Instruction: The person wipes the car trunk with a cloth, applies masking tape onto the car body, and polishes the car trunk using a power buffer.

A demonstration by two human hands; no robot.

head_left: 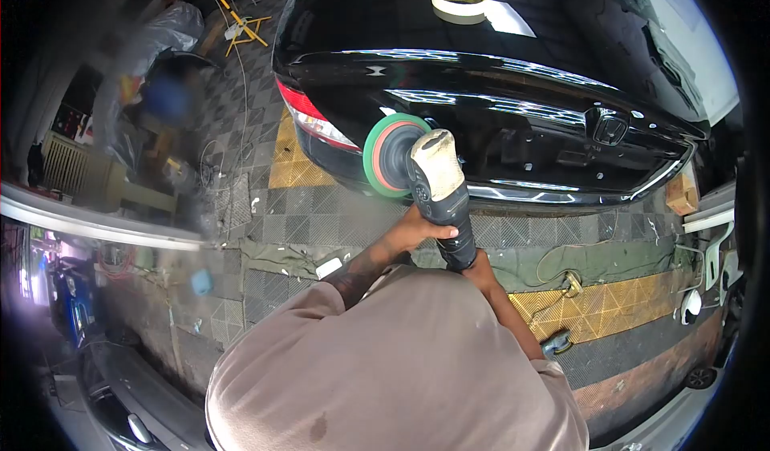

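A polisher [441,174] with a worn cream cover and a dark body is held out in front of me. Its round green-edged pad [373,158] stands on edge near the left rear corner of a black car [513,58]; whether it touches the paint I cannot tell. My left hand [423,228] is closed around the polisher's body from the left, thumb on top. Lower down, my right hand [480,271] wraps the rear of the handle, its fingers partly hidden.
A roll of masking tape [459,16] lies on the car's boot lid. Behind me, a second small power tool [556,343] and a cable lie on the tiled floor [601,311]. At the right stands a cardboard box [682,193], and a yellow stand [228,10] is at the far left.
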